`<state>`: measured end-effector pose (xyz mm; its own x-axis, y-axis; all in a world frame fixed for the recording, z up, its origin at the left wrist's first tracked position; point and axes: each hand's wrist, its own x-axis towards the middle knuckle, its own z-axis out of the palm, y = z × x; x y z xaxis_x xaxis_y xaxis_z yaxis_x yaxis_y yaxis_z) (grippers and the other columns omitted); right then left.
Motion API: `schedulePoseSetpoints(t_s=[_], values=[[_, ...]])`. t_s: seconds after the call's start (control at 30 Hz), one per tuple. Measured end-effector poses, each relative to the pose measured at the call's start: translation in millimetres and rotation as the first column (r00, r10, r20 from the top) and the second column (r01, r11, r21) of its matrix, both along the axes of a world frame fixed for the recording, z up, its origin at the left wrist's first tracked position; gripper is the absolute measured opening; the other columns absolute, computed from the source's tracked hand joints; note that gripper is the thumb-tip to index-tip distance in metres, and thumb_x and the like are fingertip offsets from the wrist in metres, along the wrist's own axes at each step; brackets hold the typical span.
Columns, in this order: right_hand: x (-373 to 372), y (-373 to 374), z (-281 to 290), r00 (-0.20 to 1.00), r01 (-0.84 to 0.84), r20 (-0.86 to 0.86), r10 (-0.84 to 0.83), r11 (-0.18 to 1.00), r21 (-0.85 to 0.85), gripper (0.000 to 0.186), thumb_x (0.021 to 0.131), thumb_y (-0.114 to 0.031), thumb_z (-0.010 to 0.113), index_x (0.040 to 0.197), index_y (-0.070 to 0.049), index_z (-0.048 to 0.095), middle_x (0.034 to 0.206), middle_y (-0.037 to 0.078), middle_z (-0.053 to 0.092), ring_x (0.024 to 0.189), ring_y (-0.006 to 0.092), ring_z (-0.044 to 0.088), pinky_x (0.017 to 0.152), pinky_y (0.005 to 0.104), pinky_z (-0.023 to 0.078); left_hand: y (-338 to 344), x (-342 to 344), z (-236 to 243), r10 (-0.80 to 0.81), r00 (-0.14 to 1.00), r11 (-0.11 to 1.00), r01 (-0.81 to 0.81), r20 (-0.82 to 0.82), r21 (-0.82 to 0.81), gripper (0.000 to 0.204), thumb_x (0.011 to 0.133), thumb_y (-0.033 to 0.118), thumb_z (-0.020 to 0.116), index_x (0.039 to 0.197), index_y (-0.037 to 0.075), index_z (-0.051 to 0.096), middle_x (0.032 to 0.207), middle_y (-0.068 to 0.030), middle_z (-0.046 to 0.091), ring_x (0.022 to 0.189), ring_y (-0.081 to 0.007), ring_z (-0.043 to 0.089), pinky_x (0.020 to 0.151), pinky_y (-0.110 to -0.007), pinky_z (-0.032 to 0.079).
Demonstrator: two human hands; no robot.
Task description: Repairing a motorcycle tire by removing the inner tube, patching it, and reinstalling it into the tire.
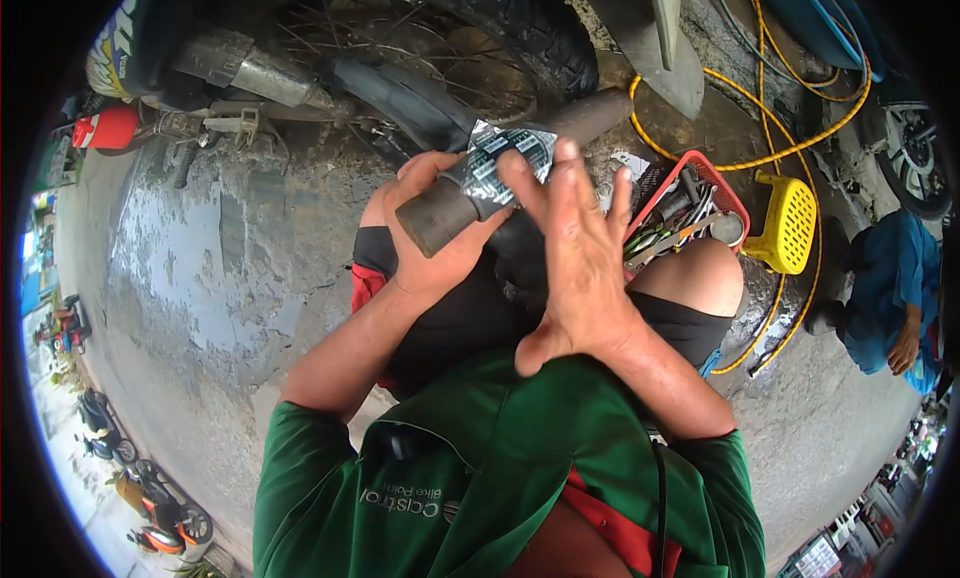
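Note:
My left hand (440,263) is wrapped round the near end of a thick grey-brown tube (438,218), held above my knees. A silver foil sheet or packet with dark printing (483,174) lies against the tube's upper side. Beyond the foil a brown pipe (595,120) runs on in line; whether it is one piece with the tube is hidden. My right hand (578,263) hovers beside the tube, fingers spread and thumb apart. Its index fingertip overlaps the foil; whether it touches, I cannot tell.
A motorcycle's wheel (545,33) stands just ahead. To the right are a red basket (735,203) of tools, a yellow plastic stool (785,223) and a looping yellow hose (745,166). A person in blue (890,298) is at far right. Parked motorcycles (170,508) line the left.

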<state>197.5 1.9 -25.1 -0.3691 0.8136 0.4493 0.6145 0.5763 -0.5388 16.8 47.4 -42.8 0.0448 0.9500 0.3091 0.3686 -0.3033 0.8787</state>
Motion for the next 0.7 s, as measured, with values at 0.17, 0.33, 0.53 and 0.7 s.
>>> schedulePoseSetpoints(t_s=[0.17, 0.33, 0.53, 0.7], values=[[-8, -14, -10, 0.998, 0.015, -0.054, -0.021, 0.995, -0.102, 0.142, 0.065, -0.1, 0.031, 0.157, 0.005, 0.006, 0.156, 0.015, 0.04, 0.152, 0.0379, 0.019, 0.115, 0.0672, -0.004, -2, 3, 0, 0.029, 0.995, 0.999, -0.025, 0.094, -0.04, 0.033, 0.069, 0.006, 0.087, 0.09, 0.001, 0.063, 0.083, -0.0063, 0.072, 0.073, -0.013, 0.069, 0.064, -0.027, 0.053], [0, -24, -6, 0.988, -0.151, 0.0, 0.152, 0.981, -0.118, 0.137, 0.069, -0.097, 0.036, 0.157, 0.004, 0.008, 0.156, 0.018, 0.038, 0.152, 0.0376, 0.02, 0.116, 0.0657, -0.003, 3, 0, -5, -0.064, 0.995, 0.997, 0.06, 0.076, 0.055, 0.033, 0.07, 0.006, 0.087, 0.093, 0.0, 0.063, 0.083, -0.0052, 0.071, 0.071, -0.0116, 0.068, 0.065, -0.027, 0.053], [10, 0, -11, 0.999, -0.042, -0.011, 0.042, 0.999, -0.013, 0.135, 0.07, -0.098, 0.028, 0.158, 0.001, 0.003, 0.153, 0.019, 0.043, 0.152, 0.037, 0.018, 0.116, 0.0631, -0.007, 3, 4, -9, -0.04, 0.996, 0.999, 0.041, 0.075, -0.019, 0.031, 0.071, 0.004, 0.087, 0.093, -0.001, 0.066, 0.083, -0.0051, 0.072, 0.072, -0.0115, 0.069, 0.066, -0.026, 0.054], [6, 10, -25, 0.995, -0.069, 0.077, 0.066, 0.997, 0.032, 0.129, 0.075, -0.095, 0.026, 0.158, 0.001, 0.003, 0.153, 0.016, 0.044, 0.152, 0.038, 0.017, 0.116, 0.0627, -0.007, 2, 7, -13, -0.002, 0.983, 0.995, 0.02, 0.181, -0.099, 0.031, 0.071, 0.005, 0.088, 0.093, -0.002, 0.068, 0.086, -0.0064, 0.073, 0.074, -0.012, 0.069, 0.068, -0.026, 0.054]])
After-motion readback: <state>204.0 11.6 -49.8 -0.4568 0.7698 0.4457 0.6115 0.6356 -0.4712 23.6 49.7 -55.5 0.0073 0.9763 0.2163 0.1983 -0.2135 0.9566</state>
